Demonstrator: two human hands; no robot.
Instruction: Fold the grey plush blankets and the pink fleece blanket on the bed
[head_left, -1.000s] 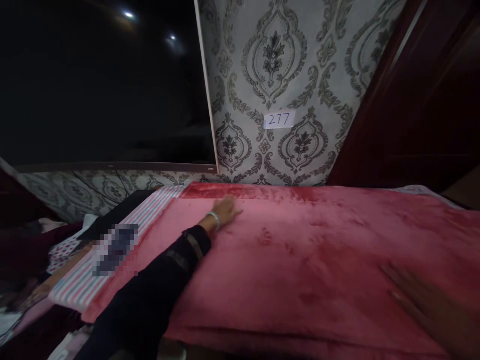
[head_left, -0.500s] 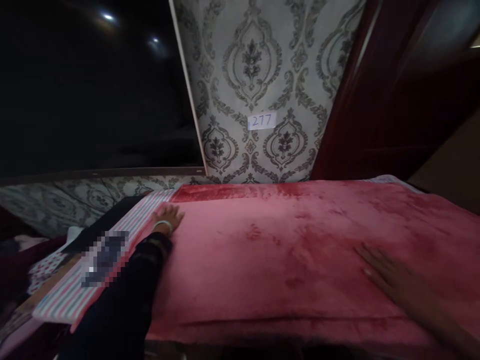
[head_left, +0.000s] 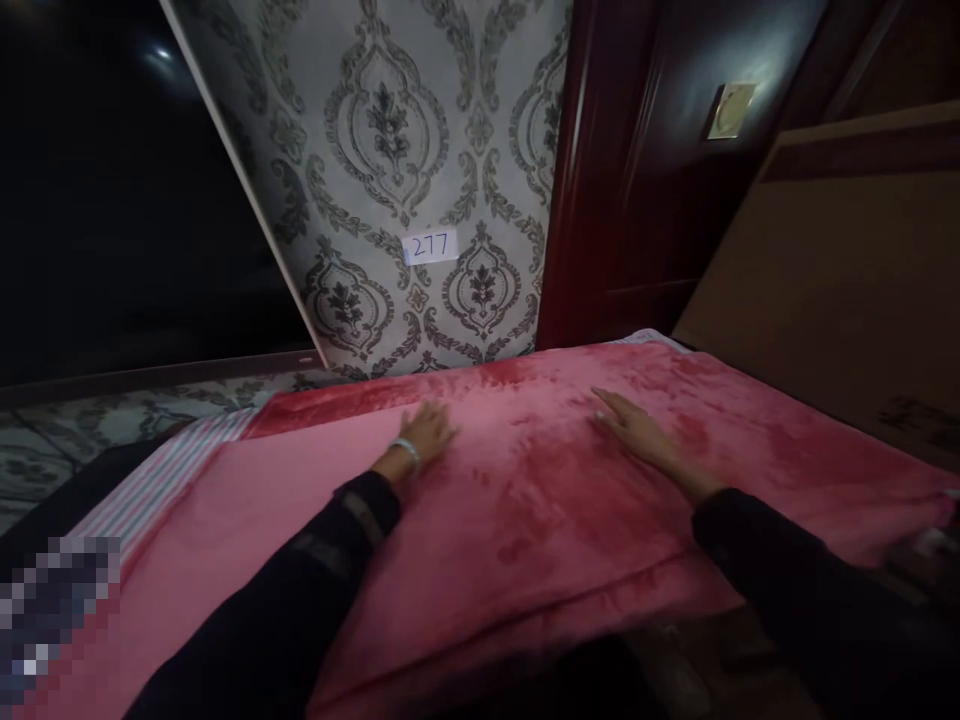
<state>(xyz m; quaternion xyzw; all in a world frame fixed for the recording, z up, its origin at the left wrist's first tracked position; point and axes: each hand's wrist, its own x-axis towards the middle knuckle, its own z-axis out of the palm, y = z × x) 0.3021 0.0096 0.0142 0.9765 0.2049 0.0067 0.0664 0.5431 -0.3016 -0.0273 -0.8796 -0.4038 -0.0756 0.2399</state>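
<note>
A pink plush blanket (head_left: 510,500) with darker red patches lies spread out in front of me. My left hand (head_left: 424,432) rests on it left of the middle, fingers spread and palm down, with a pale bracelet at the wrist. Farther right, my right hand (head_left: 631,430) lies on the same blanket, open, its fingers stretched toward the wall. Neither hand grips anything. Beneath the blanket at the left, a striped cloth (head_left: 169,475) in pink, white and grey shows along the edge.
Behind the blanket stands a patterned wall with a paper label (head_left: 430,246) reading 277. A large dark screen (head_left: 127,200) hangs at the left. On the right are a dark red glossy panel (head_left: 630,180) and a big cardboard box (head_left: 840,270). Pixelated blocks cover the lower left corner.
My view has turned right, bringing the cardboard box into sight. My left hand has moved right, away from the striped edge. My right hand has shifted inward and farther from me.
</note>
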